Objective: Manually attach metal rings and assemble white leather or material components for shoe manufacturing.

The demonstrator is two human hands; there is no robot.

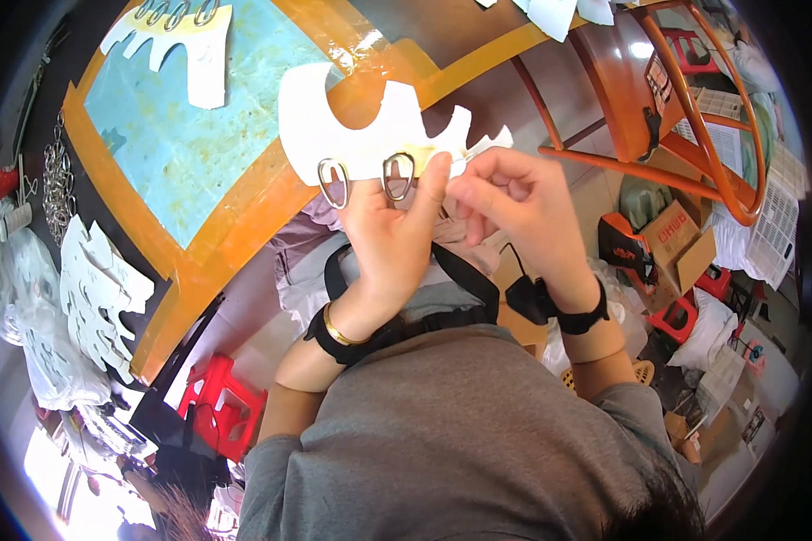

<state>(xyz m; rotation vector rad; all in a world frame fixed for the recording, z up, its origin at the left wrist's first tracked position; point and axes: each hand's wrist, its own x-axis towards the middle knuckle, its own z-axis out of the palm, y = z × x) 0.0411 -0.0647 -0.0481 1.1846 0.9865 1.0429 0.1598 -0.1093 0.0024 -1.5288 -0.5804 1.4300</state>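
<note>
My left hand [383, 243] is closed on a white cut-out card piece [361, 153] with deep scalloped notches along its far edge, thumb pressed near its right end. Two oval metal rings [333, 162] hang from the near edge of this piece. At the piece's right end, where narrow white tabs stick up, my right hand [528, 203] has its thumb and fingers pinched together next to the left thumb. What sits between the right fingertips is too small to make out.
A blue table mat [198, 149] with orange taped borders bears another white piece with several rings [207, 68]. To the left lie a bunch of metal rings [59, 176] and stacked white cut-outs [99, 293]. Red stools [221, 406], an orange metal-framed chair [622, 158] and a cardboard box [681, 243] stand around.
</note>
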